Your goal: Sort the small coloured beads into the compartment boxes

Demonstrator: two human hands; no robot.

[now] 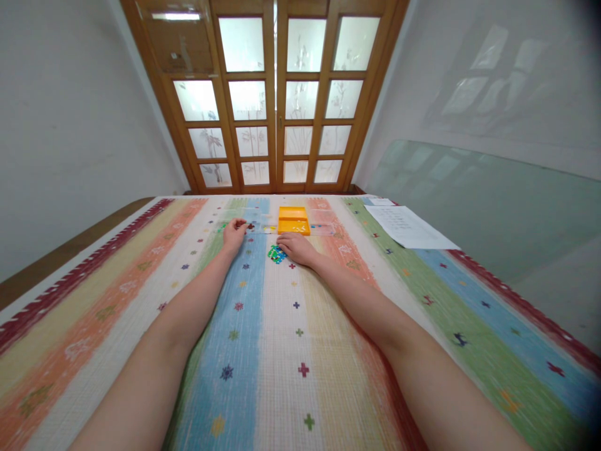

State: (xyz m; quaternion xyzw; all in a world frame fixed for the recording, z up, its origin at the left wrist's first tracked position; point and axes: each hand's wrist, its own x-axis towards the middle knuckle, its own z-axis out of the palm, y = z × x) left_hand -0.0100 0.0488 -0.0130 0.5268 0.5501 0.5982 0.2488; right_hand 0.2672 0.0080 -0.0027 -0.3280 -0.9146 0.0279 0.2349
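My left hand (235, 234) reaches over a clear plastic tray (230, 216), thumb and fingertips pinched together beside some small dark red pieces (251, 226). Whatever lies between those fingertips is too small to make out. Palm down, my right hand (297, 248) rests on the cloth, its fingers stretched over the right edge of a cluster of small green, blue and white pieces (276, 254). Whether the pieces are joined cannot be told. Just beyond the right hand, an orange-yellow case (293, 213) lies opened, with small pale pieces in its near half.
A striped cloth (277, 351) covers the table. Another clear tray (326, 230) with a few small pieces sits right of the case. White paper sheets (408, 227) lie at the right. A glass panel (493, 207) leans on the right wall; wooden doors (277, 94) stand behind.
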